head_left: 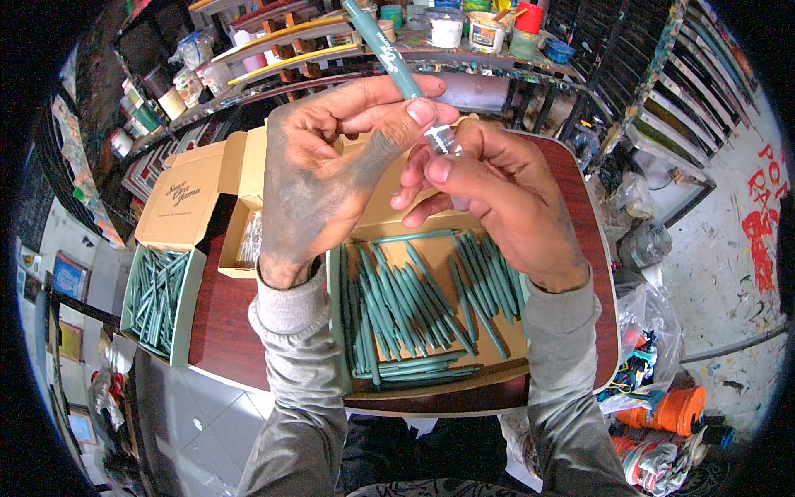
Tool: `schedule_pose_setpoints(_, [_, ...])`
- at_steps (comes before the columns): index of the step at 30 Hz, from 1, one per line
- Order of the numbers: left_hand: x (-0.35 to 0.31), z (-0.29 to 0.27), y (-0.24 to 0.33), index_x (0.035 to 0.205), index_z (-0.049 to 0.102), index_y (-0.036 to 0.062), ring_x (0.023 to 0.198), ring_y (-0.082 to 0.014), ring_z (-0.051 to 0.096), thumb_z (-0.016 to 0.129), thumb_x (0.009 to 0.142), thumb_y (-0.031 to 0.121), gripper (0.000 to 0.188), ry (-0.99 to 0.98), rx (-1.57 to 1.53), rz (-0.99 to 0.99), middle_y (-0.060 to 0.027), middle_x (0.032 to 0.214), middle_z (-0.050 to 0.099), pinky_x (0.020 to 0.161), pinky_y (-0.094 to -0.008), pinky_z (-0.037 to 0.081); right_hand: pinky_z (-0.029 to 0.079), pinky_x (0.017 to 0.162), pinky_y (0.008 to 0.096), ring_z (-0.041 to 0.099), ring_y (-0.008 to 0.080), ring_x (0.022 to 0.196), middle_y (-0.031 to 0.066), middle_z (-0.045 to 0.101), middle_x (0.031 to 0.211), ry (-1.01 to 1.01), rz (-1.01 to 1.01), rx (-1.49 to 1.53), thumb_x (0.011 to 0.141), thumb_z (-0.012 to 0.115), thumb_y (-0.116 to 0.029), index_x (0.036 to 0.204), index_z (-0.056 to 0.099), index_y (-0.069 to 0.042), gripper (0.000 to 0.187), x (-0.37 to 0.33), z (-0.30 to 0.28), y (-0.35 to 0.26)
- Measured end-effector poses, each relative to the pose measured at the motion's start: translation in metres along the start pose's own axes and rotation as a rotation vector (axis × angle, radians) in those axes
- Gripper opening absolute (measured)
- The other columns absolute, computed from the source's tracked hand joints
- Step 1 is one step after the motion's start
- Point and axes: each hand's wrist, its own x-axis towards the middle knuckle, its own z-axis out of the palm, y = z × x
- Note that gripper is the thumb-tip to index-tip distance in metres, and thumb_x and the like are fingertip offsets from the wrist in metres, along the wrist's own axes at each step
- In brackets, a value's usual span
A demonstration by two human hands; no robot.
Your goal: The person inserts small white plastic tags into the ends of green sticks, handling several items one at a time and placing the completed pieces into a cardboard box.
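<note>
My left hand [319,170], smudged dark grey, pinches a teal-green pen [383,54] between thumb and fingers. The pen is tilted, its upper end reaching the top of the view and its lower end at my fingertips. My right hand [517,203] grips a small clear plastic cap [441,141] between thumb and fingers, right at the pen's lower end. Fingers hide whether the two are joined. Below both hands, an open cardboard box [489,360] holds many teal-green pens [406,306], most lying lengthwise and some crosswise at the front.
A second open box [199,311] full of pens stands at the left of the dark red table [219,340]. Beside it, a smaller box [240,269] contains clear pieces [252,236]. Paint-stained shelves [273,87] with pots stand behind; an orange container [675,410] lies at lower right.
</note>
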Motion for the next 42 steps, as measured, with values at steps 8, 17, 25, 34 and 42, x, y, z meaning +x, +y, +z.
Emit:
schedule_pose_setpoints(8, [-0.0013,-0.0032,-0.0003,0.109,0.065,-0.0066,0.068,-0.0076,0.061,0.066,0.091,0.011,0.025,0.012,-0.042,0.024,-0.0113,0.091,0.072,0.06,-0.0213,0.051,0.054,0.068,0.0256,0.065,0.0124,0.079,0.0046,0.063,0.082,0.065,-0.008,-0.219,0.091,0.067,-0.014,0.092,0.058,-0.002,0.015,-0.0016,0.0053,-0.0016])
schedule_pose_setpoints(17, [0.0,-0.0063,-0.0003,0.109,0.066,-0.0056,0.083,-0.0114,0.066,0.066,0.091,0.011,0.025,0.004,0.121,0.113,-0.0114,0.093,0.072,0.076,-0.0237,0.053,0.05,0.073,0.0238,0.062,0.0094,0.083,0.0018,0.062,0.085,0.152,-0.053,-0.228,0.09,0.068,-0.012,0.091,0.056,-0.003,0.015,-0.0019,0.0093,-0.0042])
schedule_pose_setpoints(25, [-0.0001,-0.0078,0.0004,0.112,0.066,-0.0015,0.087,-0.0151,0.066,0.065,0.091,0.016,0.027,0.012,0.12,0.113,-0.0126,0.096,0.071,0.081,-0.028,0.052,0.052,0.071,0.0244,0.062,0.0092,0.082,0.0019,0.063,0.086,0.135,-0.101,-0.255,0.09,0.067,-0.01,0.091,0.057,-0.003,0.013,0.0015,0.0042,0.003])
schedule_pose_setpoints(34, [-0.0013,-0.0049,0.003,0.112,0.066,-0.0022,0.083,-0.0165,0.067,0.064,0.091,0.015,0.027,0.023,0.092,0.085,-0.0134,0.097,0.071,0.079,-0.0286,0.053,0.056,0.067,0.0271,0.065,0.012,0.08,0.0057,0.064,0.083,0.128,-0.043,-0.139,0.089,0.068,-0.009,0.087,0.057,-0.001,0.014,0.0002,0.0015,-0.0006])
schedule_pose_setpoints(42, [-0.0027,0.0,0.0037,0.111,0.066,-0.0025,0.081,-0.0153,0.066,0.065,0.09,0.015,0.027,0.054,0.066,0.105,-0.0125,0.095,0.071,0.076,-0.0275,0.053,0.058,0.067,0.0296,0.069,0.0191,0.082,0.0131,0.067,0.088,0.092,-0.016,-0.026,0.09,0.066,-0.008,0.088,0.056,0.0,0.013,-0.0014,0.0046,-0.0047])
